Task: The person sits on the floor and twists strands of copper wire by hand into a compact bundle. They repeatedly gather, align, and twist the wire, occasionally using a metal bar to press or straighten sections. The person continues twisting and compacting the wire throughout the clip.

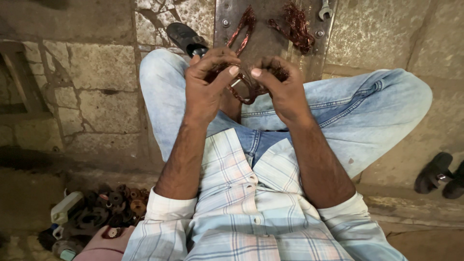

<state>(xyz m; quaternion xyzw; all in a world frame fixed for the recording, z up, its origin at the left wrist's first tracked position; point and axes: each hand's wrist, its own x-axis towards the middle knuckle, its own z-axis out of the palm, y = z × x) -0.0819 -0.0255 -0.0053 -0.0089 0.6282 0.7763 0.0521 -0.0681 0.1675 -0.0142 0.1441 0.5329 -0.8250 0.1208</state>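
My left hand (208, 82) and my right hand (280, 87) are raised together above my lap, both pinching a looped bundle of reddish copper wire (247, 93). The thumbs meet near the top of the loop and the fingers curl around it. The wire loop hangs down between the two hands. I sit cross-legged in light blue jeans (367, 111) and a pale checked shirt (241, 203).
A metal plate (270, 34) on the stone floor ahead carries two more bundles of copper wire (296, 26) and a spanner (325, 9). A black sandal (186, 38) lies by my left knee, another pair (437, 174) at right. Bearings and a white bottle (67, 207) sit at lower left.
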